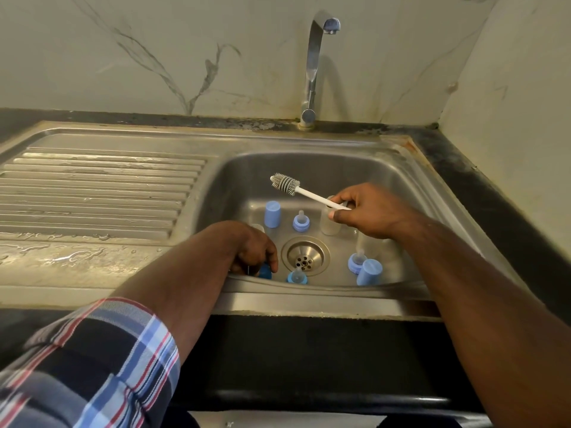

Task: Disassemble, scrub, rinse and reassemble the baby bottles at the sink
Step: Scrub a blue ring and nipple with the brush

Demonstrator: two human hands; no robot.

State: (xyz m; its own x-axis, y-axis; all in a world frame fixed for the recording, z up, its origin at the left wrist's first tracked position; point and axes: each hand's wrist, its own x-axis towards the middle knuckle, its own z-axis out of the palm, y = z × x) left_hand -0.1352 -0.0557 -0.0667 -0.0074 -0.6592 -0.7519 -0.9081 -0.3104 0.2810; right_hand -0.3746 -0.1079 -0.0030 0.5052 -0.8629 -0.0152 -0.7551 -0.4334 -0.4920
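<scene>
- Holding the bottle brush (pixel 304 192) over the basin, the right hand (pixel 369 211) pinches the far end of the white handle between thumb and curled fingers; the grey bristled head sticks out leftward and away from those fingers, in the air above the sink floor.
- Just beneath the right fingers stands a clear bottle body (pixel 330 222), upright on the basin floor, partly hidden by the hand.
- The left hand (pixel 255 247) reaches down at the near left corner of the basin, fingers curled down around a dark blue part (pixel 265 271); most of that part is hidden, so what it is cannot be told.
- Just right of the left fingertips lies a blue collar with a clear teat (pixel 297 276), against the near wall.
- Beyond the left fingers a pale blue cap (pixel 272 214) stands upright, with a second collar and teat (pixel 300 221) beside it, between cap and clear bottle.
- Below the right wrist sit a third collar and teat (pixel 357 262) and another pale blue cap (pixel 369 272), touching or nearly so.
- The round drain strainer (pixel 305 256) lies between the two hands.
- The stainless steel sink (pixel 411 180) is dull and stained; its ribbed drainboard (pixel 92 193) to the left carries streaks of water.
- A chrome tap (pixel 313 66) rises behind the basin, no water running.
- Dark countertop (pixel 482 196) frames the sink; pale veined marble-look walls (pixel 123 50) meet in the right corner.
- A plaid sleeve (pixel 102 366) covers the left upper arm.
</scene>
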